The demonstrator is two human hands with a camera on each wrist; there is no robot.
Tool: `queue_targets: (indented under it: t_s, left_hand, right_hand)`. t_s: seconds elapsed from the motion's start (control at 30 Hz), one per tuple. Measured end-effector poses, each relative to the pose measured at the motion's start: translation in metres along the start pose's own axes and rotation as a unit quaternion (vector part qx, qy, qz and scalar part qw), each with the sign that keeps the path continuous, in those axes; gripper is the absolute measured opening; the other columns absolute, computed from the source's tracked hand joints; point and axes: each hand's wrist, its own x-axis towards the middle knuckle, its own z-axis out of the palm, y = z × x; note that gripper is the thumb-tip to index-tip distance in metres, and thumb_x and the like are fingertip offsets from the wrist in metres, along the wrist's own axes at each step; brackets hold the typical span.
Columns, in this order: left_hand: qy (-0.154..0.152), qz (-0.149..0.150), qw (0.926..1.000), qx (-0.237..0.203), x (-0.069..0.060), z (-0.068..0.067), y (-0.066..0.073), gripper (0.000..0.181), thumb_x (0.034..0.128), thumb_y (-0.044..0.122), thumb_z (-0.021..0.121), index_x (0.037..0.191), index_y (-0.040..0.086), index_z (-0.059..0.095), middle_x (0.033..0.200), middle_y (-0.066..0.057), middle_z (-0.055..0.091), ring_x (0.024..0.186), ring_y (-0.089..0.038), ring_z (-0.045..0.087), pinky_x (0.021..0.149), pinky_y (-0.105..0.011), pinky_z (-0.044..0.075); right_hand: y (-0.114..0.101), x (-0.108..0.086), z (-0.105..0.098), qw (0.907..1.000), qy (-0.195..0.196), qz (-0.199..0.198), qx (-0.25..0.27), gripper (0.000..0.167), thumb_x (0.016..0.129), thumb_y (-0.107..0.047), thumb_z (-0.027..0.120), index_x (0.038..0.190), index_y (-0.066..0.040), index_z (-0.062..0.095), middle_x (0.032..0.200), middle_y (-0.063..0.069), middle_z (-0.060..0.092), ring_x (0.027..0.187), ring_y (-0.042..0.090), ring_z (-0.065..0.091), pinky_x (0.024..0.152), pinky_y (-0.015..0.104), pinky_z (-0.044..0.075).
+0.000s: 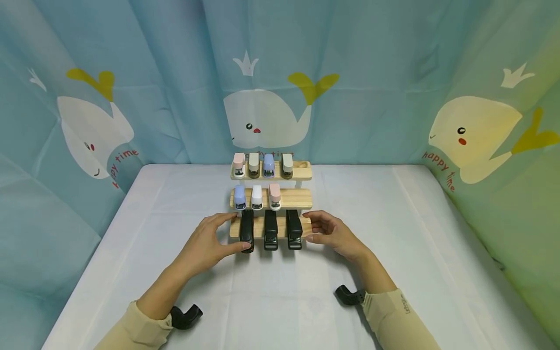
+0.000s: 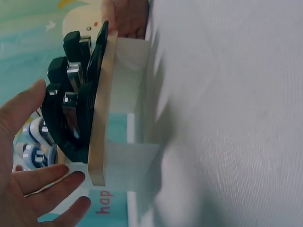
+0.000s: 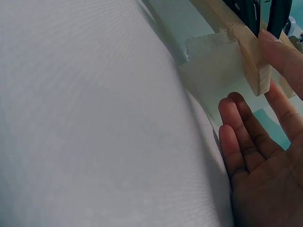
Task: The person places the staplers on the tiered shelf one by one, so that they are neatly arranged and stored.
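Observation:
A three-tier wooden display rack (image 1: 302, 198) carries staplers. Three black staplers stand on its lowest board; the left one (image 1: 247, 228) is nearest my left hand (image 1: 203, 248). In the left wrist view, that thumb reaches the stapler's front end. The other left fingers are spread beside the board's end and curled round nothing. My right hand (image 1: 337, 236) is at the board's right end. In the right wrist view, its thumb touches the board (image 3: 255, 71), the index finger lies behind it, and the remaining fingers bend loosely below. The middle (image 1: 271, 228) and right (image 1: 294, 228) black staplers are untouched.
Small pastel staplers stand on the upper boards, including a blue one (image 1: 269, 165) on top and a pink one (image 1: 274, 195) in the middle. White supports (image 2: 128, 161) hold the rack above the white tablecloth (image 1: 262, 306). A whale-print curtain (image 1: 372, 121) hangs behind.

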Motion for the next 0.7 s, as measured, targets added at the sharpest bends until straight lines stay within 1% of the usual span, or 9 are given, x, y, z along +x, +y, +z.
queue_targets:
  t_s: [0.17, 0.23, 0.37, 0.47, 0.53, 0.6, 0.7]
  left_hand:
    - [0.002, 0.005, 1.0000, -0.005, 0.000, -0.002, -0.004, 0.094, 0.0765, 0.068, 0.082, 0.153, 0.022, 0.051, 0.158, -0.007, 0.049, 0.151, -0.038, 0.038, 0.115, -0.063, 0.037]
    - [0.002, 0.007, 1.0000, -0.004, 0.000, -0.002, -0.005, 0.094, 0.0769, 0.069, 0.081, 0.153, 0.023, 0.050, 0.159, -0.007, 0.049, 0.151, -0.038, 0.037, 0.115, -0.064, 0.036]
    - [0.005, 0.008, 0.9999, -0.006, 0.001, -0.003, -0.010, 0.093, 0.0783, 0.072, 0.078, 0.153, 0.024, 0.050, 0.160, -0.005, 0.047, 0.151, -0.039, 0.036, 0.115, -0.065, 0.035]
    - [0.006, 0.010, 0.9999, -0.009, 0.003, -0.004, -0.015, 0.090, 0.0812, 0.074, 0.072, 0.153, 0.026, 0.048, 0.160, -0.004, 0.046, 0.152, -0.038, 0.036, 0.115, -0.066, 0.035]
    - [0.006, 0.014, 0.9998, -0.010, 0.005, -0.005, -0.018, 0.087, 0.0850, 0.074, 0.069, 0.154, 0.025, 0.047, 0.159, -0.004, 0.046, 0.152, -0.037, 0.035, 0.115, -0.066, 0.034]
    - [0.008, 0.019, 0.9997, -0.013, 0.007, -0.006, -0.021, 0.084, 0.0886, 0.072, 0.066, 0.155, 0.024, 0.046, 0.159, -0.004, 0.047, 0.152, -0.036, 0.035, 0.116, -0.065, 0.034]
    - [0.010, 0.026, 0.9995, -0.013, 0.012, -0.008, -0.026, 0.079, 0.0940, 0.068, 0.063, 0.156, 0.022, 0.044, 0.159, -0.004, 0.046, 0.152, -0.036, 0.034, 0.116, -0.066, 0.032]
  right_hand:
    - [0.002, -0.001, -0.002, 1.0000, 0.005, -0.003, 0.005, 0.059, 0.089, -0.008, 0.080, 0.143, -0.008, 0.056, 0.130, 0.009, 0.060, 0.114, 0.020, 0.060, 0.097, 0.023, 0.050]
    - [0.003, -0.001, -0.002, 1.0000, 0.005, -0.005, 0.007, 0.059, 0.090, -0.008, 0.079, 0.144, -0.006, 0.055, 0.131, 0.011, 0.060, 0.113, 0.020, 0.060, 0.097, 0.024, 0.051]
    - [0.006, 0.002, -0.003, 0.9999, 0.012, -0.010, 0.000, 0.052, 0.096, -0.012, 0.074, 0.144, -0.003, 0.054, 0.134, 0.016, 0.060, 0.113, 0.018, 0.062, 0.096, 0.024, 0.051]
    - [0.008, 0.002, -0.004, 0.9995, 0.032, -0.004, -0.001, 0.047, 0.101, -0.016, 0.068, 0.144, -0.002, 0.054, 0.132, 0.014, 0.060, 0.112, 0.015, 0.062, 0.096, 0.024, 0.051]
    - [0.010, 0.002, -0.004, 0.9988, 0.044, -0.005, 0.020, 0.046, 0.104, -0.017, 0.063, 0.145, 0.002, 0.052, 0.129, 0.009, 0.060, 0.110, 0.012, 0.062, 0.096, 0.024, 0.052]
    - [0.011, 0.001, -0.004, 0.9972, 0.054, -0.007, 0.051, 0.046, 0.107, -0.017, 0.059, 0.145, 0.007, 0.049, 0.127, 0.006, 0.060, 0.108, 0.010, 0.063, 0.095, 0.025, 0.054]
    - [0.013, 0.002, -0.005, 0.9931, 0.068, -0.016, 0.095, 0.047, 0.110, -0.018, 0.052, 0.146, 0.011, 0.044, 0.125, 0.007, 0.060, 0.106, 0.010, 0.066, 0.093, 0.028, 0.057]
